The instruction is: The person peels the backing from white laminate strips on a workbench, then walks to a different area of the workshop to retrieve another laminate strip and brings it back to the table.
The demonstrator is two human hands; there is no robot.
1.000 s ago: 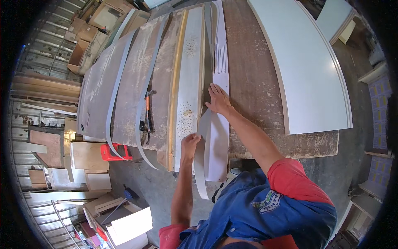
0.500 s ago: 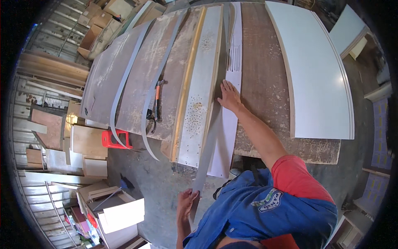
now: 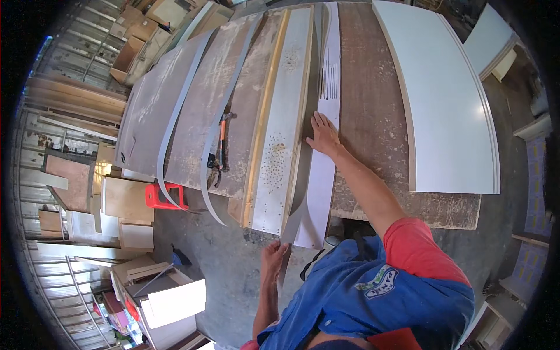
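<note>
A long narrow board (image 3: 293, 93) with a pale, speckled top and wooden edges lies lengthwise on the worn brown table. Along its right edge runs a thin grey edging strip (image 3: 303, 175), bowed outward near the close end. My right hand (image 3: 324, 133) lies on the strip at the board's edge, fingers stretched out, thumb apart. Just off the board's near end, my left hand (image 3: 273, 258) pinches the same strip, and its tail hangs below the fingers. Under the strip lies a white sheet (image 3: 320, 195) with dark lines.
Two more grey strips, one (image 3: 175, 125) farther left, overhang the table (image 3: 373, 76). A hammer (image 3: 223, 137) with an orange and black handle lies near them. A large white panel (image 3: 449, 99) covers the right side. A red plastic stool (image 3: 166, 197) stands left beneath the table edge.
My left hand has moved forward, up to the board's near end, and the strip there now bows to the right. My right hand has stayed in place.
</note>
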